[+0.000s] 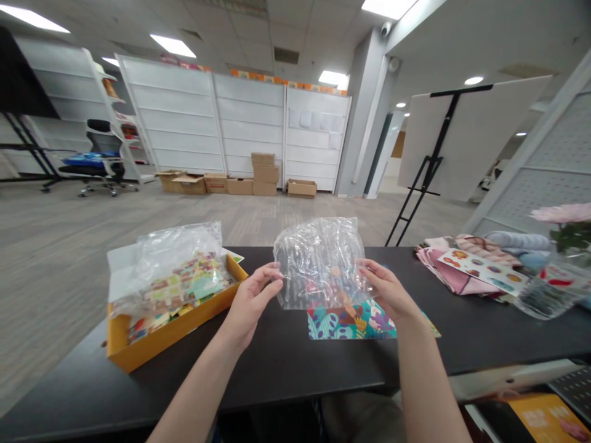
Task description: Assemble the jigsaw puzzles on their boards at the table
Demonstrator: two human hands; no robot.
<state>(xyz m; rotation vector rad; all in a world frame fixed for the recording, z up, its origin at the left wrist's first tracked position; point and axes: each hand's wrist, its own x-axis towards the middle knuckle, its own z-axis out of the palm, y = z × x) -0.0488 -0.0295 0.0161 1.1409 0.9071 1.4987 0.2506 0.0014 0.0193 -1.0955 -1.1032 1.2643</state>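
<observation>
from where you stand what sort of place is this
Probably a retail shop or showroom being fitted out: white slatted display panels line the wall, cardboard boxes are stacked on the floor in front of them, and a white board stands on a black easel.

Slim left hand (252, 301) and right hand (388, 289) lead into a bare left forearm (198, 394) and right forearm (427, 394), with no sleeve in view on either arm down to the bottom of the frame. Below the black table's edge, pale khaki trousers (357, 415) show as a soft, blurred patch of fabric, partly in shadow.
</observation>
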